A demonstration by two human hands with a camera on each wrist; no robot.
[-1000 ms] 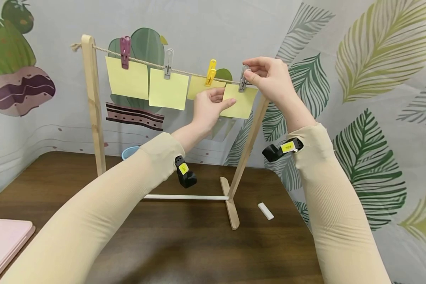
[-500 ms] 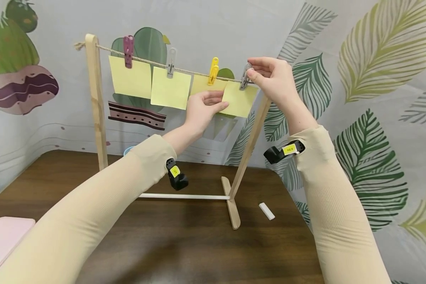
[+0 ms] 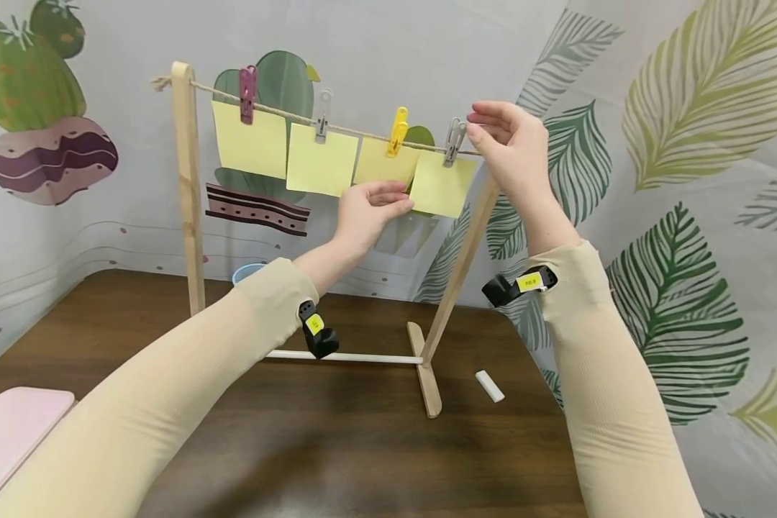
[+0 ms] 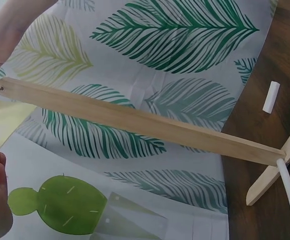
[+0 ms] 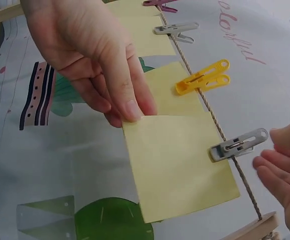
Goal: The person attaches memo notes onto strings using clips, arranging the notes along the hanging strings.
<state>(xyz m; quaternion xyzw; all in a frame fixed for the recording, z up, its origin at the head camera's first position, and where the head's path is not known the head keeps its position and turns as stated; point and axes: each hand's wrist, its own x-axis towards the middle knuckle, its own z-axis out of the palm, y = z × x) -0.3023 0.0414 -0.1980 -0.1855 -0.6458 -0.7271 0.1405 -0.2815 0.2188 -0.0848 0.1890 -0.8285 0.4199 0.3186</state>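
Observation:
A yellow paper note (image 3: 442, 185) hangs at the right end of a twine line (image 5: 185, 60), clipped by a grey clothespin (image 5: 237, 145). My left hand (image 3: 367, 208) pinches this note at its lower left corner, thumb in front and fingers behind. Beside the grey clothespin's handle end is my right hand (image 3: 514, 147), its fingers loosely bent and holding nothing. In the right wrist view a small gap shows between them. Leftward along the line, a yellow clothespin (image 3: 398, 133), a clear-and-grey clothespin (image 3: 323, 119) and a purple clothespin (image 3: 248, 95) each hold a yellow note.
Wooden posts (image 3: 188, 180) carry the line, with a white crossbar (image 3: 362, 357) low between them. A white block (image 3: 490, 386) lies right of the stand. A pink case (image 3: 19, 432) is at the left, and a blue rim (image 3: 246, 272) shows behind my left arm.
My right fingers have let go of the grey clothespin and moved slightly right. The left hand has slid from the note's face to its lower left corner. The head view has shifted slightly.

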